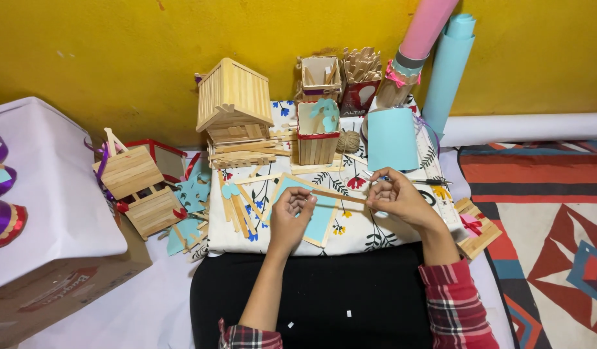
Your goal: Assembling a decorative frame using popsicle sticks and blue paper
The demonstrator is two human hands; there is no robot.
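Starting at the left, a cardboard box [59, 284] and a flat stick panel [140, 187] are seen; then the left hand [291, 216] and right hand [395, 197], each pinched on an end of a craft stick [337, 196], which is held over a blue stick-edged frame [308, 210]. Fitting the stick seems underway; careful alignment with the frame's edge is called for.

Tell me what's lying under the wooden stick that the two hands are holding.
Under the wooden stick lies a stick-framed blue panel on a floral cloth. The left hand covers part of the panel, so that part stays hidden.
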